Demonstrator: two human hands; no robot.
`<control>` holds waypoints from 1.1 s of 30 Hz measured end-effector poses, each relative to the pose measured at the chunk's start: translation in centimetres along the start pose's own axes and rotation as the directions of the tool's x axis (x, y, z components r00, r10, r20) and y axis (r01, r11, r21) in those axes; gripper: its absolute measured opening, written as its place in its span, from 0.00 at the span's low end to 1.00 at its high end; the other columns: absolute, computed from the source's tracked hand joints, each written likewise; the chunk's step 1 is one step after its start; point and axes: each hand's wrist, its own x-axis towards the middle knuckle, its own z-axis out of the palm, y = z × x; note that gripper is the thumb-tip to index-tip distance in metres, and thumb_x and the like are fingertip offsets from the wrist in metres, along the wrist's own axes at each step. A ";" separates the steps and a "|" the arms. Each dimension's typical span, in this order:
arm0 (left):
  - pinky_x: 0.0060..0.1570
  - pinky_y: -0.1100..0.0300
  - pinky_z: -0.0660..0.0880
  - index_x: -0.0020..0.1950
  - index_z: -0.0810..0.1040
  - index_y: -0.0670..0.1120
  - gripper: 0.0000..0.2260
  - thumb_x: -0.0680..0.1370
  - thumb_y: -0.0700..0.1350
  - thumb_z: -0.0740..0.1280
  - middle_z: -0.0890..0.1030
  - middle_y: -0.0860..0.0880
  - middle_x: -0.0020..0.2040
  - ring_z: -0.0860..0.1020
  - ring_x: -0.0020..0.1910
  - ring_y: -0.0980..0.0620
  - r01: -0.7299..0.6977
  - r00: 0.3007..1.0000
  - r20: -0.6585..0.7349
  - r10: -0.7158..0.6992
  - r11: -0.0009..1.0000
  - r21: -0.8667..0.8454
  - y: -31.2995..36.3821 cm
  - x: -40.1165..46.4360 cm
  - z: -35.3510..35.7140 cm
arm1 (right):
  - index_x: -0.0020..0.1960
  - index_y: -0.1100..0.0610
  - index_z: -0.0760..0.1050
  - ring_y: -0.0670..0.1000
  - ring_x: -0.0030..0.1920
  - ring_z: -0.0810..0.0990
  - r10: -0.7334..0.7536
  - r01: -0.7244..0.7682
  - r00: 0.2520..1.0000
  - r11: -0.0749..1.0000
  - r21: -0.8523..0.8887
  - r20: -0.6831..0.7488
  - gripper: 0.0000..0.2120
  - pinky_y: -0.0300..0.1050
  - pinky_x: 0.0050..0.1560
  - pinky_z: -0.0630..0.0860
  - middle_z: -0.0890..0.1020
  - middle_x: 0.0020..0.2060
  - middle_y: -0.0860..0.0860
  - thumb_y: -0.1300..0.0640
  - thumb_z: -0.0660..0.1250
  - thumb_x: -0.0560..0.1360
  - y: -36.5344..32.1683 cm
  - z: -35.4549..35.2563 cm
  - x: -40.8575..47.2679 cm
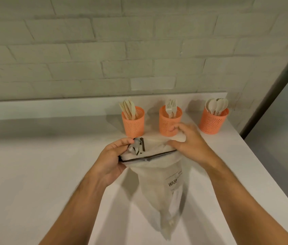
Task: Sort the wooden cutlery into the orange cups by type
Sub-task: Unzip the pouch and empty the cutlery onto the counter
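- My left hand (112,157) gripped the zip end of a frosted plastic bag (159,175); my right hand (188,141) pinched its far rim, above the counter (33,174).
- Along the counter's back edge stood three orange cups: knives (128,108) left, forks (171,106) middle, spoons (216,106) by the right corner.

Three orange mesh cups stand upright in a row at centre frame: the left cup (133,122) holds knives (127,109), the middle cup (170,121) forks (171,106), the right cup (213,121) spoons (216,106).
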 end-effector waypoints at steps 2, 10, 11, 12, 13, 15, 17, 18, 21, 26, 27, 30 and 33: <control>0.35 0.62 0.76 0.44 0.80 0.44 0.15 0.81 0.33 0.56 0.85 0.47 0.42 0.80 0.36 0.51 -0.007 1.000 -0.015 0.008 0.997 0.075 0.1 0.0 -0.3 | 0.53 0.45 0.79 0.41 0.58 0.75 -0.263 0.272 0.960 0.959 -0.086 0.098 0.13 0.32 0.61 0.68 0.76 0.57 0.45 0.58 0.75 0.72 -1.6 -0.8 -1.0; 0.34 0.62 0.78 0.43 0.78 0.45 0.14 0.81 0.32 0.57 0.80 0.45 0.40 0.79 0.32 0.52 0.014 0.998 -0.060 -0.021 0.993 -0.119 0.0 -0.5 0.1 | 0.54 0.40 0.76 0.41 0.43 0.77 0.112 0.302 0.690 0.853 -0.425 0.715 0.15 0.35 0.41 0.72 0.80 0.43 0.40 0.49 0.74 0.70 -5.9 -0.9 -4.5; 0.35 0.60 0.79 0.44 0.77 0.45 0.13 0.81 0.32 0.57 0.81 0.45 0.42 0.81 0.35 0.50 0.030 0.997 -0.070 -0.045 0.980 -0.196 -0.1 -0.4 0.0 | 0.48 0.43 0.75 0.45 0.45 0.76 0.151 0.319 0.684 0.818 -0.479 0.714 0.10 0.36 0.39 0.69 0.78 0.40 0.42 0.50 0.73 0.70 -6.2 -0.9 -5.0; 0.37 0.57 0.81 0.45 0.75 0.46 0.13 0.81 0.32 0.57 0.81 0.43 0.44 0.81 0.39 0.48 0.052 0.995 -0.064 -0.073 0.957 -0.286 -0.2 -0.4 -0.1 | 0.47 0.47 0.74 0.49 0.47 0.73 0.202 0.320 0.681 0.783 -0.534 0.704 0.09 0.37 0.38 0.65 0.76 0.39 0.44 0.51 0.72 0.70 -6.3 -0.9 -5.6; 0.39 0.53 0.81 0.46 0.75 0.47 0.13 0.80 0.31 0.57 0.82 0.42 0.45 0.81 0.42 0.46 0.077 0.993 -0.051 -0.102 0.928 -0.365 -0.3 -0.3 -0.5 | 0.47 0.50 0.73 0.52 0.49 0.70 0.238 0.312 0.683 0.760 -0.570 0.691 0.09 0.38 0.37 0.63 0.74 0.39 0.47 0.53 0.71 0.70 -6.2 -0.8 -6.1; 0.42 0.47 0.81 0.44 0.75 0.48 0.13 0.76 0.29 0.61 0.83 0.41 0.46 0.82 0.44 0.43 0.122 0.990 -0.002 -0.139 0.870 -0.478 -0.4 -0.5 -1.0 | 0.47 0.53 0.70 0.55 0.51 0.65 0.243 0.305 0.716 0.735 -0.606 0.655 0.08 0.42 0.36 0.64 0.72 0.40 0.51 0.55 0.68 0.71 -5.6 -0.5 -6.7; 0.40 0.43 0.82 0.42 0.75 0.47 0.13 0.69 0.29 0.67 0.82 0.39 0.46 0.84 0.41 0.41 0.107 0.993 0.020 -0.118 0.805 -0.584 -0.4 -0.7 -1.1 | 0.41 0.54 0.67 0.53 0.47 0.64 0.141 0.368 0.787 0.675 -0.640 0.601 0.07 0.42 0.38 0.59 0.71 0.36 0.49 0.57 0.65 0.74 -5.1 -0.2 -6.8; 0.38 0.43 0.82 0.42 0.75 0.46 0.10 0.71 0.31 0.66 0.82 0.38 0.46 0.84 0.39 0.40 0.087 0.994 0.000 -0.112 0.772 -0.630 -0.2 -0.7 -1.0 | 0.39 0.53 0.67 0.52 0.45 0.66 0.058 0.411 0.821 0.630 -0.659 0.568 0.09 0.44 0.39 0.55 0.70 0.33 0.47 0.61 0.64 0.75 -4.8 -0.1 -6.6; 0.40 0.51 0.79 0.44 0.75 0.47 0.08 0.78 0.36 0.61 0.80 0.42 0.42 0.80 0.35 0.45 -0.020 0.994 -0.103 -0.045 0.830 -0.557 0.3 -1.4 -0.3 | 0.35 0.49 0.69 0.49 0.40 0.71 -0.304 0.477 0.879 0.520 -0.709 0.369 0.16 0.49 0.40 0.51 0.71 0.29 0.42 0.69 0.68 0.64 -3.4 0.4 -5.0; 0.33 0.61 0.69 0.38 0.83 0.48 0.18 0.73 0.27 0.62 0.72 0.43 0.39 0.71 0.29 0.53 -0.092 0.969 -0.147 0.198 0.844 0.529 -1.1 -2.7 -0.2 | 0.33 0.49 0.78 0.50 0.41 0.71 -0.520 0.454 0.839 0.509 -0.732 0.160 0.14 0.46 0.42 0.49 0.74 0.30 0.44 0.59 0.83 0.59 -1.4 2.3 -2.4; 0.35 0.63 0.69 0.39 0.84 0.53 0.19 0.72 0.29 0.62 0.74 0.45 0.40 0.73 0.33 0.53 -0.061 0.961 -0.131 0.244 0.648 0.759 -1.2 -2.4 -0.5 | 0.34 0.50 0.80 0.49 0.42 0.69 -0.547 0.466 0.823 0.501 -0.729 0.151 0.13 0.45 0.43 0.48 0.74 0.30 0.45 0.59 0.83 0.59 -1.0 2.7 -2.3; 0.44 0.66 0.72 0.59 0.80 0.59 0.24 0.72 0.34 0.65 0.70 0.49 0.57 0.76 0.49 0.50 -0.017 0.985 -0.016 0.172 0.189 0.982 -0.7 -2.1 -0.7 | 0.35 0.52 0.79 0.49 0.43 0.66 -0.568 0.488 0.808 0.490 -0.722 0.160 0.15 0.45 0.42 0.47 0.73 0.32 0.46 0.65 0.82 0.58 -0.2 2.9 -2.5; 0.52 0.67 0.70 0.74 0.68 0.53 0.33 0.71 0.32 0.67 0.60 0.53 0.64 0.70 0.56 0.54 -0.101 0.995 0.096 0.033 0.241 0.965 -0.1 -2.1 0.2 | 0.46 0.49 0.79 0.50 0.51 0.70 -0.388 0.502 0.858 0.494 -0.710 0.337 0.17 0.48 0.44 0.56 0.74 0.45 0.46 0.67 0.76 0.64 -1.0 1.2 -3.3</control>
